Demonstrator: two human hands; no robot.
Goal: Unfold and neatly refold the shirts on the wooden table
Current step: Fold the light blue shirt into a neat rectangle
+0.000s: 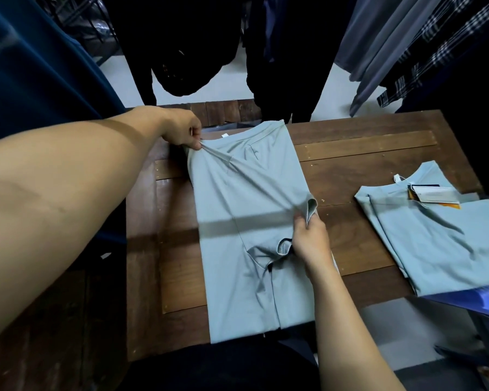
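Observation:
A pale blue-grey shirt (237, 210) lies lengthwise in the middle of the wooden table (359, 153), folded into a long narrow strip with its collar at the far end. My left hand (185, 129) pinches the fabric at the far left shoulder corner beside the collar. My right hand (311, 238) grips a bunched fold at the shirt's right edge, about halfway down, and the cloth is pulled taut between the two hands. A second shirt of the same colour (438, 238) lies folded at the right of the table with paper tags (432, 197) near its collar.
Dark garments (181, 43) hang beyond the table's far edge, and grey and plaid clothes (424, 43) hang at the back right. A blue cloth (34, 69) hangs at the left. Something blue (480, 303) sits under the second shirt's near corner.

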